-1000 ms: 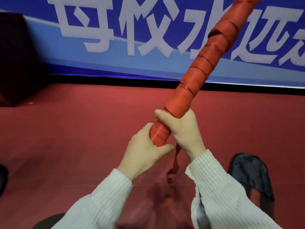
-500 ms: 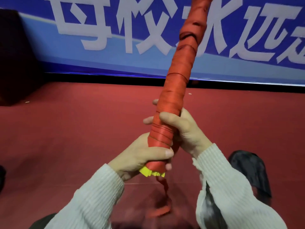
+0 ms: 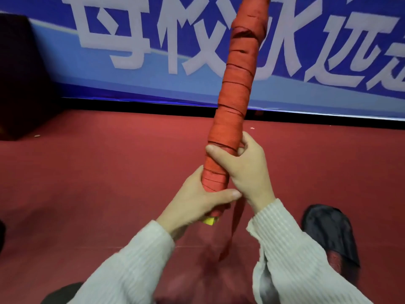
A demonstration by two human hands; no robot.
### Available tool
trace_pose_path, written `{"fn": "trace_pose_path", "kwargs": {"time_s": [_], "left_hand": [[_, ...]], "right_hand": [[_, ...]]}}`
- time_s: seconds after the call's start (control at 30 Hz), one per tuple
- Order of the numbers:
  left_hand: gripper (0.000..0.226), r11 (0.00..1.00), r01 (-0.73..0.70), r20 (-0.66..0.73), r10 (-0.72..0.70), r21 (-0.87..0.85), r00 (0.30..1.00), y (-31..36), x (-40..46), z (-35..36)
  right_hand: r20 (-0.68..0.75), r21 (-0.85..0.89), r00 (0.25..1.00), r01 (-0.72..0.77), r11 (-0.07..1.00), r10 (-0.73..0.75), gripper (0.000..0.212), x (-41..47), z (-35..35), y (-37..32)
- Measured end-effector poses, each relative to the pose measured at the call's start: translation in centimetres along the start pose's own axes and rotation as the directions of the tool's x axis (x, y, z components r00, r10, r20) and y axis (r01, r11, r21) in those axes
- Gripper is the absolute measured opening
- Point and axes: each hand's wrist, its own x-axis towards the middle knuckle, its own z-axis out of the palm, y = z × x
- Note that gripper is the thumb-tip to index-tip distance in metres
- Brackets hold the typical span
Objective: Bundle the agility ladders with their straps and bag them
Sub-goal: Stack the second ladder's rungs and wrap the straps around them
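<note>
A long ladder bundle [image 3: 236, 88], wound all over in orange-red strap, stands nearly upright in front of me, leaning slightly right, its top out of frame. My left hand [image 3: 197, 200] grips its lower end, where yellow rung ends [image 3: 210, 220] poke out below. My right hand [image 3: 243, 170] is closed around the bundle just above the left. A loose strap tail [image 3: 232, 233] hangs down from between my hands toward the floor. A black bag [image 3: 328, 233] lies on the floor at the lower right.
Red carpet floor [image 3: 109, 183] spreads all around. A blue banner with large white characters [image 3: 153, 51] runs along the back. A dark box-like object [image 3: 19, 80] stands at the far left.
The bundle has swung from leaning right to nearly upright. My left hand slid down to the bottom end, exposing the yellow rung ends, and my right hand re-gripped above it.
</note>
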Motion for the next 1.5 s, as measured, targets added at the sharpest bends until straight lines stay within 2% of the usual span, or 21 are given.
{"fn": "trace_pose_path", "kwargs": {"time_s": [0.07, 0.13, 0.2, 0.27, 0.33, 0.4, 0.47, 0.53, 0.57, 0.67, 0.73, 0.83, 0.87, 0.93, 0.97, 1.03, 1.2, 1.3, 1.37, 1.43, 1.5], "left_hand": [[0.034, 0.997, -0.05, -0.072, 0.054, 0.059, 0.996, -0.3, -0.4, 0.6], [0.026, 0.994, 0.014, 0.117, -0.001, -0.111, 0.993, -0.1, -0.8, -0.3], [0.028, 0.975, 0.11, 0.266, -0.057, -0.19, 0.962, 0.0, -0.8, -1.8], [0.039, 0.994, 0.109, 0.172, -0.103, -0.028, 0.98, -0.2, -0.4, -2.7], [0.056, 0.921, 0.067, -0.052, -0.051, 0.384, 0.997, -0.8, 0.2, -2.2], [0.058, 0.837, 0.024, -0.128, 0.055, 0.547, 0.99, -1.2, 0.5, -1.2], [0.047, 0.985, -0.007, 0.098, -0.01, 0.174, 0.995, -1.1, 0.3, -1.0], [0.041, 0.966, 0.137, 0.414, -0.035, -0.219, 0.91, -0.5, -0.3, -1.4], [0.038, 0.942, 0.191, 0.462, -0.045, -0.276, 0.886, -0.3, -0.6, -1.3], [0.029, 0.986, 0.078, 0.206, -0.047, -0.145, 0.978, 0.1, -0.3, -0.6], [0.025, 0.998, -0.057, 0.016, 0.057, 0.025, 0.998, 0.1, -0.2, -0.2], [0.026, 0.96, -0.101, -0.209, 0.158, 0.261, 0.965, -0.3, -0.2, -0.2], [0.027, 0.899, -0.055, -0.283, 0.195, 0.435, 0.939, -0.6, -0.1, -0.4], [0.031, 0.698, 0.087, -0.368, 0.263, 0.711, 0.892, -1.4, 0.0, -0.8], [0.033, 0.63, 0.132, -0.389, 0.29, 0.765, 0.874, -1.8, 0.2, -0.9], [0.036, 0.601, 0.14, -0.39, 0.308, 0.787, 0.868, -2.7, 0.5, -0.6], [0.039, 0.743, 0.139, -0.354, 0.139, 0.655, 0.925, -3.7, 0.7, -1.2], [0.025, 0.947, 0.087, -0.33, 0.021, 0.31, 0.944, -2.7, 0.7, -1.3], [0.022, 0.994, 0.018, -0.287, 0.013, 0.105, 0.958, -1.7, 0.7, -0.2], [0.021, 0.997, -0.047, -0.204, 0.034, -0.062, 0.978, -0.9, 0.7, 0.6], [0.023, 0.975, -0.038, -0.067, 0.023, -0.221, 0.997, -0.9, 0.3, 0.7]], "right_hand": [[0.076, 0.086, 0.997, -0.01, 0.996, 0.004, 0.039, -0.1, 0.2, -0.2], [0.257, 0.299, 0.966, -0.107, 0.948, 0.028, 0.038, -0.3, 0.1, -0.8], [0.38, 0.345, 0.922, -0.221, 0.912, 0.08, 0.04, -0.7, 0.1, -1.1], [0.257, 0.181, 0.961, -0.149, 0.972, 0.099, 0.03, -0.4, 0.6, -0.7], [0.06, -0.062, 0.995, -0.073, 0.995, 0.077, 0.042, 0.1, 1.0, 0.0], [0.041, -0.039, 0.997, -0.06, 0.997, 0.062, 0.052, 0.3, 0.8, -0.1], [0.235, 0.236, 0.967, -0.151, 0.96, 0.094, 0.057, 0.0, -0.5, -0.5], [0.39, 0.379, 0.915, -0.262, 0.887, 0.104, 0.045, -0.7, -1.1, -1.3], [0.359, 0.355, 0.928, -0.235, 0.905, 0.1, 0.037, -0.8, -1.0, -1.4], [0.081, 0.102, 0.997, -0.018, 0.995, 0.009, 0.033, 0.0, -0.7, -1.1], [0.067, -0.119, 0.997, -0.021, 0.993, 0.029, 0.043, 0.4, -1.1, -1.4], [0.121, -0.65, 0.969, -0.087, 0.755, 0.215, 0.078, 0.5, -2.7, -2.0], [0.157, -0.676, 0.966, -0.047, 0.735, 0.207, 0.08, 0.4, -2.9, -2.3], [0.286, -0.428, 0.957, 0.077, 0.901, 0.054, 0.068, 0.0, -2.5, -3.0], [0.326, -0.28, 0.944, 0.149, 0.948, -0.052, 0.057, -0.1, -2.0, -3.1], [0.31, -0.201, 0.933, 0.249, 0.947, -0.18, 0.037, 0.3, -0.8, -2.7], [0.128, -0.294, 0.985, 0.146, 0.945, -0.113, 0.034, 2.2, -2.4, 0.1], [0.024, -0.329, 0.994, 0.106, 0.938, -0.104, 0.047, 2.5, -4.1, 1.7], [-0.053, -0.317, 0.994, 0.075, 0.946, -0.096, 0.055, 2.4, -3.9, 2.1], [-0.1, -0.17, 0.994, 0.03, 0.985, -0.048, 0.045, 2.2, -3.1, 2.0], [0.034, 0.125, 0.994, -0.109, 0.986, 0.105, 0.043, 1.5, -2.4, 0.9]]}}
